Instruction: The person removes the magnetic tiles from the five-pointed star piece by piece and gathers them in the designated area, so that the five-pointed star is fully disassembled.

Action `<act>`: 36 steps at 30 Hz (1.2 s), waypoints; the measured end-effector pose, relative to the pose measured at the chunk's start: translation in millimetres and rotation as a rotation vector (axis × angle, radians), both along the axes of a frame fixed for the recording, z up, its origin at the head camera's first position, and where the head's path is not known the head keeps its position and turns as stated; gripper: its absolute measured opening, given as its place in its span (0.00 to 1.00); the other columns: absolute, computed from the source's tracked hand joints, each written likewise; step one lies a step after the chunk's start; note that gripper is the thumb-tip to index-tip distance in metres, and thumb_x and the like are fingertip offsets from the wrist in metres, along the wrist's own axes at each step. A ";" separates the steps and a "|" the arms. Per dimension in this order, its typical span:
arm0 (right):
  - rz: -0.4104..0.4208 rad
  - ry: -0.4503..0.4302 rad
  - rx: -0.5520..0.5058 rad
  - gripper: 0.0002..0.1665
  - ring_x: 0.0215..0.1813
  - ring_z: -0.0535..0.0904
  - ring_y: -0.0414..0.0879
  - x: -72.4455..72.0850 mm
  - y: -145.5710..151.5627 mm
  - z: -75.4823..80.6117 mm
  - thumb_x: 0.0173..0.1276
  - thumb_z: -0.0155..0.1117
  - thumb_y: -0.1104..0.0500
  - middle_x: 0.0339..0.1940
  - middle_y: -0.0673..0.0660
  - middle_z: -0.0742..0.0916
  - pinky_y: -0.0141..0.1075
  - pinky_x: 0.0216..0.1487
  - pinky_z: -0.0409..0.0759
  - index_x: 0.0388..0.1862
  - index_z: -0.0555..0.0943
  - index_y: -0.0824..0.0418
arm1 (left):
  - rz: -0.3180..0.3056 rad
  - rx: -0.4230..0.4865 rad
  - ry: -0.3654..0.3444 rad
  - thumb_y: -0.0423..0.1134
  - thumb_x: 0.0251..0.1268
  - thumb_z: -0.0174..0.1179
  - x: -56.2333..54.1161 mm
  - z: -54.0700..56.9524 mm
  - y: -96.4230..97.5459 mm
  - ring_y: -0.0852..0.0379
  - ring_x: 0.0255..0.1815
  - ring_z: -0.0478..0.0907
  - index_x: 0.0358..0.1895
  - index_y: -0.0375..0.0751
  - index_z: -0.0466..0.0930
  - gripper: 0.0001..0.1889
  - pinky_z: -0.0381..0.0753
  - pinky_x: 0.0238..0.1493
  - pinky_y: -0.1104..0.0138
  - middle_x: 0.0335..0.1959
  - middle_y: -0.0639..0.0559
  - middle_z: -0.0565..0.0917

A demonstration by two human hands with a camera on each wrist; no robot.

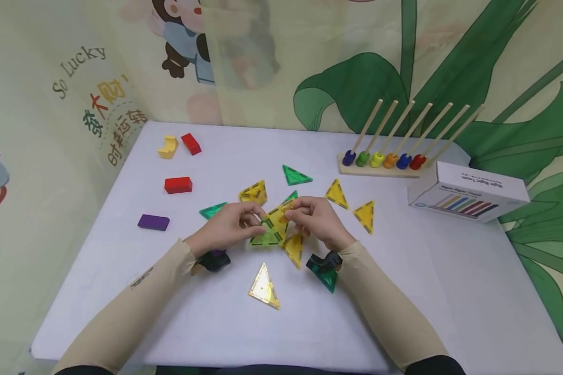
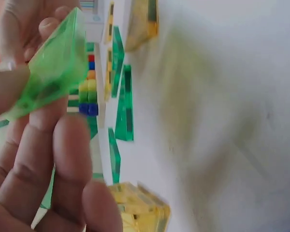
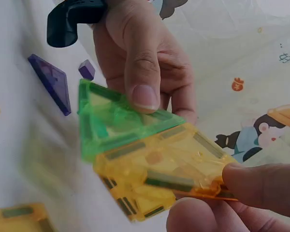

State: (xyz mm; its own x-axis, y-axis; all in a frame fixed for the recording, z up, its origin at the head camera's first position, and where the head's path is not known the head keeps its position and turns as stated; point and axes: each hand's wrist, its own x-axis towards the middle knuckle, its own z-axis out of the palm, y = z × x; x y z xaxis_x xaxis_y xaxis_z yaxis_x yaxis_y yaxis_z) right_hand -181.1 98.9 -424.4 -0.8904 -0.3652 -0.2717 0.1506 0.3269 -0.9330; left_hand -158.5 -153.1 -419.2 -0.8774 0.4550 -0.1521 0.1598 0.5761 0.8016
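Observation:
In the head view my left hand (image 1: 229,225) and right hand (image 1: 320,221) meet over the middle of the table. Between left thumb and fingers is a green triangular magnetic tile (image 3: 118,121), translucent with a thick rim. My right thumb and fingers pinch yellow magnetic tiles (image 3: 183,145) at one corner. In the right wrist view the green tile's long edge lies against the yellow ones. How many yellow tiles are joined there I cannot tell. Below the hands, a yellow triangle tile (image 1: 293,251) lies close by. Another yellow triangle (image 1: 264,287) rests nearer the front edge.
A yellow tile cluster (image 1: 254,193) stands behind the hands, beside a green triangle (image 1: 295,176). Two yellow triangles lie right of it. Red blocks (image 1: 178,185) and a purple block (image 1: 153,222) sit left. A peg rack (image 1: 380,171) with beads and a white box (image 1: 469,190) stand back right.

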 end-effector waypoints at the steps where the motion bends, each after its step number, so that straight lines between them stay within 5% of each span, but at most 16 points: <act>1: 0.005 0.003 0.002 0.08 0.27 0.80 0.51 1.4 2.9 -0.6 0.76 0.65 0.57 0.34 0.52 0.92 0.33 0.25 0.73 0.45 0.84 0.61 | 0.007 -0.010 -0.006 0.42 0.67 0.71 1.8 1.0 -0.3 0.57 0.33 0.79 0.51 0.45 0.82 0.13 0.77 0.37 0.67 0.36 0.55 0.91; 8: -0.066 0.115 0.067 0.09 0.26 0.79 0.51 11.3 38.6 -3.2 0.75 0.67 0.57 0.36 0.58 0.93 0.34 0.24 0.73 0.42 0.83 0.63 | 0.018 -0.078 -0.054 0.42 0.65 0.73 31.3 0.3 -19.1 0.59 0.25 0.77 0.47 0.47 0.83 0.12 0.73 0.24 0.70 0.29 0.58 0.88; 15: -0.074 0.110 0.325 0.14 0.27 0.78 0.48 19.6 98.2 -16.5 0.73 0.67 0.56 0.31 0.55 0.89 0.34 0.27 0.74 0.50 0.82 0.63 | -0.044 -0.122 -0.060 0.42 0.62 0.74 76.2 -7.3 -49.6 0.67 0.23 0.74 0.44 0.45 0.84 0.12 0.73 0.25 0.73 0.25 0.63 0.85; 21: -0.027 0.139 0.522 0.18 0.32 0.79 0.46 26.9 134.2 -21.9 0.71 0.67 0.55 0.33 0.56 0.88 0.34 0.33 0.79 0.53 0.82 0.67 | -0.075 -0.176 -0.136 0.44 0.62 0.74 99.0 -10.8 -70.4 0.70 0.23 0.71 0.44 0.46 0.85 0.12 0.71 0.26 0.74 0.24 0.65 0.82; 25: -0.049 0.132 0.642 0.15 0.34 0.78 0.48 30.4 149.6 -17.7 0.68 0.65 0.54 0.32 0.56 0.86 0.34 0.33 0.77 0.47 0.83 0.64 | -0.079 -0.254 -0.117 0.44 0.61 0.74 104.3 -9.2 -80.3 0.71 0.24 0.70 0.44 0.49 0.87 0.10 0.72 0.27 0.73 0.25 0.66 0.81; 29: -0.124 0.135 0.732 0.17 0.37 0.77 0.50 36.1 162.7 -15.3 0.64 0.65 0.55 0.33 0.57 0.84 0.35 0.34 0.73 0.46 0.83 0.66 | -0.050 -0.346 -0.009 0.42 0.57 0.76 102.1 -4.7 -79.7 0.71 0.27 0.71 0.40 0.54 0.88 0.09 0.73 0.31 0.73 0.27 0.68 0.81; 36: -0.187 0.072 0.742 0.26 0.35 0.75 0.49 40.1 164.5 -18.3 0.64 0.70 0.53 0.34 0.57 0.82 0.36 0.33 0.72 0.56 0.78 0.65 | 0.040 -0.387 0.083 0.40 0.61 0.73 83.7 3.5 -67.4 0.66 0.26 0.71 0.38 0.53 0.88 0.05 0.72 0.29 0.72 0.26 0.66 0.81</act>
